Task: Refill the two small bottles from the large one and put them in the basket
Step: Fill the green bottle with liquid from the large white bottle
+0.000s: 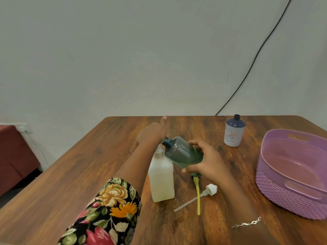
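Purple basket [283, 195] sits far right of the big white bottle [161, 181] & has nothing in it, so no small bottle is put away yet. Big white bottle stands up on the wood table [88, 165]; its top is blurry, so can't tell if it's open.

R hand [205, 161] grips the dark teal small bottle [182, 151] just right of the big white bottle. It's held up off the table & tipped, w/ its open mouth close to the big bottle's neck. It looks greenish low down, maybe some liquid, not sure.

L hand [153, 133] is behind the big white bottle. Thumb sticks up, fingers hidden, so can't tell if it holds anything.

Blue & white small bottle [234, 133] stands w/ no cap, behind & right of the big white bottle. White pump cap [210, 189] & yellow pump tube [198, 197] lie on the table, right of it.

My guess: small caps off = done. Filling both, caps back on & basket = still left.
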`<state>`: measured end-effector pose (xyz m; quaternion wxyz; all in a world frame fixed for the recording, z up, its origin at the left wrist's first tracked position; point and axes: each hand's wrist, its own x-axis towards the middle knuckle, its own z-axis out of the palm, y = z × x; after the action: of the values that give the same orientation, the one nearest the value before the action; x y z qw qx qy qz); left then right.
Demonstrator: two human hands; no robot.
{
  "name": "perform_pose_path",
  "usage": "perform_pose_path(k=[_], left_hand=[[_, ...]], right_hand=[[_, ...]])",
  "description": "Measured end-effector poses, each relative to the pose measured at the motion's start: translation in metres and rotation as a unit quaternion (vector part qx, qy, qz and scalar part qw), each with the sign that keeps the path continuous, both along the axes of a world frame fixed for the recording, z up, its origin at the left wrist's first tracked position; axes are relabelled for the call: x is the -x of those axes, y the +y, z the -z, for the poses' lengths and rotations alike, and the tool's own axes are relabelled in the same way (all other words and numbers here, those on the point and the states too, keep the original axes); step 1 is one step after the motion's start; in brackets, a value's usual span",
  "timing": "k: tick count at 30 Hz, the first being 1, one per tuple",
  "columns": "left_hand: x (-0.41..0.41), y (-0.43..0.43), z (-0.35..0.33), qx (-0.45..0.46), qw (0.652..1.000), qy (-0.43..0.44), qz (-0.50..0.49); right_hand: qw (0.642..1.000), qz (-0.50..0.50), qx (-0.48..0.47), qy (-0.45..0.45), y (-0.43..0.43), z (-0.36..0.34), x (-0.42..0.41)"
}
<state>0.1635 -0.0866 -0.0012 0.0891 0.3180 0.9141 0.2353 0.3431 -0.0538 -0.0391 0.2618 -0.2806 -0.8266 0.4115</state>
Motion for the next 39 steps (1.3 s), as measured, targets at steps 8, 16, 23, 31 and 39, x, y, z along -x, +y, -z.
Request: perform_pose_path(k=[8,16,23,31,39], left_hand=[[0.016,0.008,-0.026,-0.031,0.998,-0.052,0.03],[0.018,0.008,0.006,-0.027,0.999,0.023,0.005],[0.018,0.007,0.002,-0.051,0.997,0.061,0.007],[0.016,0.011,-0.003,-0.026,0.997,0.074,0.01],[0.01,0.006,0.003,-0.065,0.995,0.078,0.011]], right_hand=[[1.0,-0.016,-0.007,0.011,-0.001,-0.009,-0.002],[0.999,-0.015,-0.03,-0.001,0.005,-0.006,0.0],[1.0,-0.017,-0.013,0.019,0.008,-0.002,0.004],[0.999,-0.015,-0.034,0.012,0.009,-0.008,0.002],[0.999,-0.026,-0.02,0.015,0.01,-0.005,0.004]])
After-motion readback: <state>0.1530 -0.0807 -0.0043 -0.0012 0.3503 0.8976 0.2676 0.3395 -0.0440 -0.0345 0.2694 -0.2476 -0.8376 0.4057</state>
